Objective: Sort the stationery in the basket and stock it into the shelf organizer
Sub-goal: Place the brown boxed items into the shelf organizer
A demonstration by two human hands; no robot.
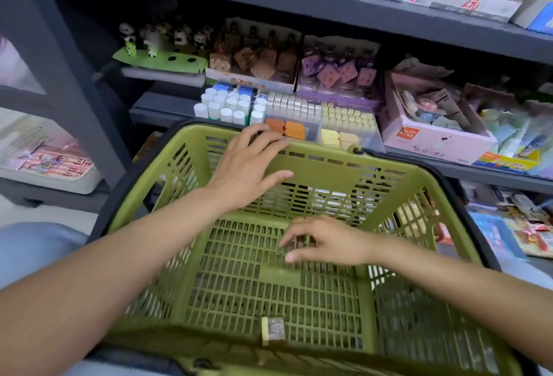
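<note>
Stationery shelves behind; lone small packet [273, 328] lies on green basket [314, 163] floor at 6 o'clock from both empty hands, nearer right hand [326, 242], fingers loosely curled; left hand [250, 163] flat on far rim.

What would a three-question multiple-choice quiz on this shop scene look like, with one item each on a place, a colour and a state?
1. Where does the left hand rest?
A. On the basket's far rim
B. On the top shelf
C. On the floor

2. What colour is the basket?
A. Red
B. Olive green
C. White

3. How full is the basket?
A. Heaped
B. Half full
C. Nearly empty

Answers: 1 A, the fingers lie flat over the far rim, in front of the orange erasers. 2 B, its slatted walls and floor are green. 3 C, only one small wrapped item lies near the front wall, while the right hand reaches down to the bare floor.
</note>
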